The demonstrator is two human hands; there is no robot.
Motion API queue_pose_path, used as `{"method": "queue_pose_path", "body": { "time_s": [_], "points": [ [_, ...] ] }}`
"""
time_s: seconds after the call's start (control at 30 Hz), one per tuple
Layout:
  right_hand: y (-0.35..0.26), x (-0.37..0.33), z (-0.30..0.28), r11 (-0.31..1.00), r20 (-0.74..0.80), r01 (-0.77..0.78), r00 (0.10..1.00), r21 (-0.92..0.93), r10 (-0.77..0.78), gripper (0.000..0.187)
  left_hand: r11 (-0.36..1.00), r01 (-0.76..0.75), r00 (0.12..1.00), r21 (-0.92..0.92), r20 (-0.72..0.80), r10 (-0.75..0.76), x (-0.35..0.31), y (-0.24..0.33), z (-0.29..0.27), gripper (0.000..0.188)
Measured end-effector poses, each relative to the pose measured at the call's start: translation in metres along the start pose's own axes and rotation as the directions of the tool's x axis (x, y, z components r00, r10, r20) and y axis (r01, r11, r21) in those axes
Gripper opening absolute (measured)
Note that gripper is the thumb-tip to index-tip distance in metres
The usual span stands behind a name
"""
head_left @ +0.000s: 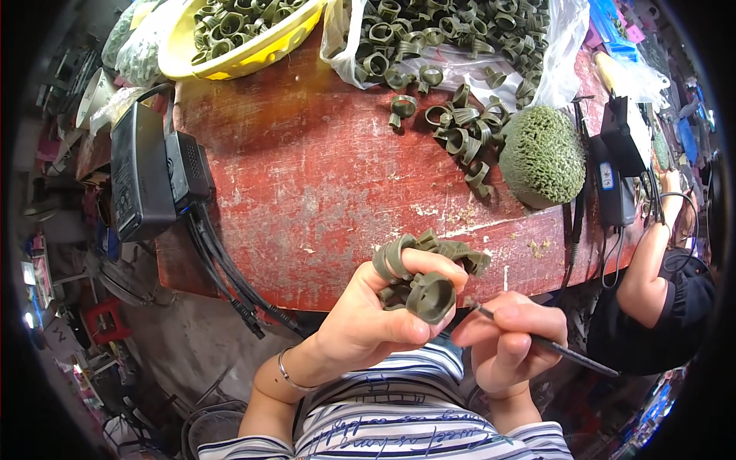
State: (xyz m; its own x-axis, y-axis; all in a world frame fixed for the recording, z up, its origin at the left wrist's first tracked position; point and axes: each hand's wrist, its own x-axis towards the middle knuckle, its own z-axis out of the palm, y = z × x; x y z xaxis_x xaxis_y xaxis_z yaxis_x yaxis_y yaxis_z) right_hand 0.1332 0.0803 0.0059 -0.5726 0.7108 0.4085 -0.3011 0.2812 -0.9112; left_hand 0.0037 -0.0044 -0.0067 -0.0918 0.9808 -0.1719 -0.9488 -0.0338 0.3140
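Note:
My left hand (360, 318) holds several dark green rings. One ring (431, 297), with a round hollow face turned up, is pinched between thumb and fingers. Another ring (393, 257) circles a finger, and more poke out behind the fingers. Close by on the right, my right hand (514, 337) grips a slim dark pen-like tool (571, 354) between thumb and fingers. Its tip points toward the pinched ring; whether it touches cannot be made out. Loose green rings (460, 126) lie beyond my hands on the worn red table (307, 176).
A round green block (543, 157) with a rough porous top stands right of the loose rings. Plastic bags (563, 54) and a yellow basin (180, 57) hold more rings. A black device (142, 172) with cables sits left. Adapters (613, 184) and another person's arm (648, 261) are right.

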Motion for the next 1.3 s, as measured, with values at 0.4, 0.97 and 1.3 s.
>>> {"method": "queue_pose_path", "body": {
  "time_s": [0.4,0.97,1.3],
  "points": [
    [-0.009,0.007,0.011,0.991,-0.027,-0.057,0.998,-0.123,0.054,0.034,0.993,0.034,0.997,0.117,-0.076,-0.025,-0.004,0.009,0.002,0.042],
    [0.001,0.005,0.012,0.993,0.061,0.111,0.992,0.04,-0.113,0.029,0.972,-0.009,0.994,0.235,0.112,-0.018,-0.006,-0.006,-0.002,0.039],
    [0.001,-0.002,0.012,0.993,-0.069,0.099,0.993,0.063,-0.095,0.029,0.966,0.016,0.998,0.259,0.054,-0.031,-0.007,0.0,0.0,0.037]
  ]
}}
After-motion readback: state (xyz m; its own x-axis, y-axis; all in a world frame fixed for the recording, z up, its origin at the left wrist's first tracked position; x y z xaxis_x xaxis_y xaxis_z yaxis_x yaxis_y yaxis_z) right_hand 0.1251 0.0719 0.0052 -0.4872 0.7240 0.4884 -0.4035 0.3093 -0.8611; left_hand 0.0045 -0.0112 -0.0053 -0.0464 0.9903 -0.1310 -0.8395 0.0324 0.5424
